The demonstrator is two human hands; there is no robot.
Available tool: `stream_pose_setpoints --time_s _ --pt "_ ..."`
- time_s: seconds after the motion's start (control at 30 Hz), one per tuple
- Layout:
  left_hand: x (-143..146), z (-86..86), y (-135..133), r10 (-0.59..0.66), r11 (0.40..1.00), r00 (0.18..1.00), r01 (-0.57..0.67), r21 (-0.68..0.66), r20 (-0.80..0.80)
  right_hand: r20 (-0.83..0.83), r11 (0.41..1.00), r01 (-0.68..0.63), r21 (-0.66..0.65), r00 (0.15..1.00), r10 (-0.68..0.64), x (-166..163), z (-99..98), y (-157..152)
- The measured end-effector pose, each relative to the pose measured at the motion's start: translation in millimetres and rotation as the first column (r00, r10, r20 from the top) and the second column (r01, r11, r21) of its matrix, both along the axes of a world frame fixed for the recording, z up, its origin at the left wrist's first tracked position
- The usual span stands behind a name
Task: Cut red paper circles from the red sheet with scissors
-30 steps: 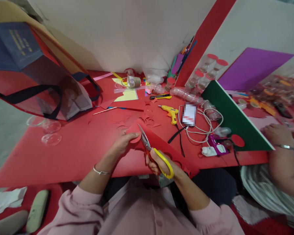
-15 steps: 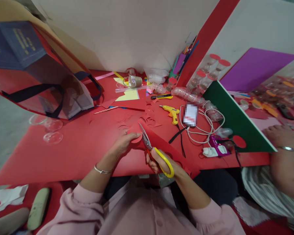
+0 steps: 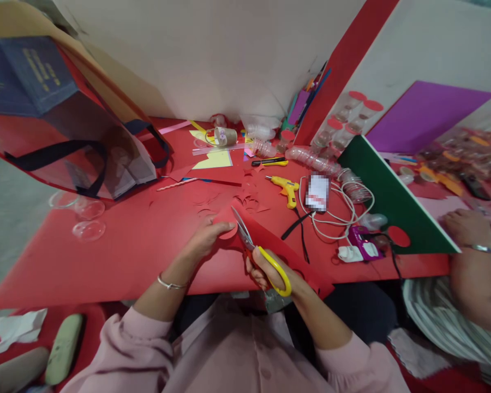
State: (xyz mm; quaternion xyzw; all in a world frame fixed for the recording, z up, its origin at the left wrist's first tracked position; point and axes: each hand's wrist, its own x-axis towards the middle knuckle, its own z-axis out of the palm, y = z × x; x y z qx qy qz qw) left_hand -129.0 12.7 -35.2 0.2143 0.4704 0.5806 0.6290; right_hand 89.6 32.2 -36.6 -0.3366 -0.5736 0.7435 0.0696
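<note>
"So, what does the bare left hand (image 3: 204, 239) have hold of?"

"Rounded red paper piece (image 3: 228, 230), thin and flat. The thumb lies on top, so that grip is clamped on the paper."

"And the right hand (image 3: 265, 266)?"

"That grip is closed around the yellow-handled metal scissors (image 3: 246, 236). The blades point up and leftward, just beside the rounded piece."

"Where's the rest of the paper?"

"A larger red paper sheet (image 3: 276, 240) slants from the blades down past the right hand, toward the front edge of the red-covered bench (image 3: 118, 262). Whether the rounded piece is joined to it, I can't tell."

"What lies just beyond the hands?"

"Curved red paper scraps (image 3: 250, 201), with a yellow glue gun (image 3: 287, 190) to their right. Behind that, a black-and-yellow utility knife (image 3: 269, 162)."

"Further right?"

"A looped white cable (image 3: 371, 197) near a purple power adapter (image 3: 362, 244), then a dark green board with a white edge (image 3: 396, 202), standing tilted. Past it, a co-worker's hand (image 3: 466, 226) rests, a silver band at the wrist."

"And leftward?"

"Round clear plastic lids (image 3: 89, 230) near the left edge, in front of a large bag with dark straps (image 3: 53, 150). A pale twisted stick (image 3: 177, 184) lies between the bag and the scraps."
</note>
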Motion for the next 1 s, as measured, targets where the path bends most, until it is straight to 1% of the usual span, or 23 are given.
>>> stream_pose_setpoints --time_s 0.2,0.27,0.33,0.4,0.5,0.6,0.7,0.8,0.83,0.87,0.9,0.93,0.97,1.0 --pt "-1.2 -4.6 0.3 -0.011 1.0 0.999 0.011 -0.002 -0.036 -0.011 1.0 -0.015 0.003 1.0 0.015 2.1 1.7 1.2" --pt "-1.1 -4.0 0.0 -0.013 1.0 0.999 0.012 -0.007 -0.04 -0.011 1.0 -0.008 -0.003 1.0 0.008 1.6 0.3 1.1" --pt "-0.8 -2.0 0.1 -0.007 1.0 1.0 0.007 0.019 -0.028 -0.019 1.0 0.005 -0.004 1.0 -0.006 0.6 -1.3 1.3" --pt "-0.6 0.9 1.1 0.047 0.996 0.999 -0.045 0.082 -0.027 -0.034 1.0 0.028 -0.005 0.999 -0.028 -0.6 -2.1 1.9" --pt "-1.0 5.3 3.8 0.207 0.962 0.975 -0.188 0.196 -0.082 -0.062 0.997 0.072 -0.02 0.995 -0.074 -2.0 -1.8 3.3" --pt "-2.3 8.5 5.0 0.341 0.92 0.918 -0.283 0.271 -0.201 -0.095 0.993 0.112 -0.042 0.989 -0.116 -2.7 -1.1 4.9" --pt "-3.8 11.1 2.2 0.404 0.896 0.842 -0.286 0.341 -0.357 -0.117 0.986 0.157 -0.057 0.98 -0.163 -2.8 -1.5 6.8" --pt "-6.5 13.8 -2.8 0.485 0.862 0.705 -0.285 0.42 -0.517 -0.125 0.976 0.206 -0.062 0.969 -0.213 -2.2 0.4 10.0" --pt "-7.8 14.7 -4.3 0.514 0.85 0.659 -0.304 0.431 -0.549 -0.131 0.974 0.219 -0.064 0.965 -0.226 -1.7 2.7 11.3" --pt "-9.0 15.6 -5.5 0.528 0.845 0.631 -0.32 0.43 -0.568 -0.139 0.971 0.229 -0.064 0.962 -0.236 -1.2 6.3 12.5" --pt "-9.7 16.4 -6.4 0.52 0.85 0.631 -0.319 0.418 -0.576 -0.148 0.97 0.234 -0.062 0.959 -0.24 -0.5 11.1 13.6" --pt "-9.1 17.1 -6.9 0.475 0.875 0.665 -0.283 0.393 -0.577 -0.157 0.97 0.235 -0.053 0.958 -0.241 0.3 17.1 14.4" --pt "-6.7 17.6 -7.2 0.392 0.909 0.72 -0.209 0.36 -0.573 -0.167 0.972 0.233 -0.04 0.957 -0.236 1.0 24.1 14.9" --pt "-2.0 18.0 -7.3 0.268 0.943 0.782 -0.094 0.318 -0.563 -0.177 0.973 0.231 -0.027 0.957 -0.232 1.7 31.7 14.8"
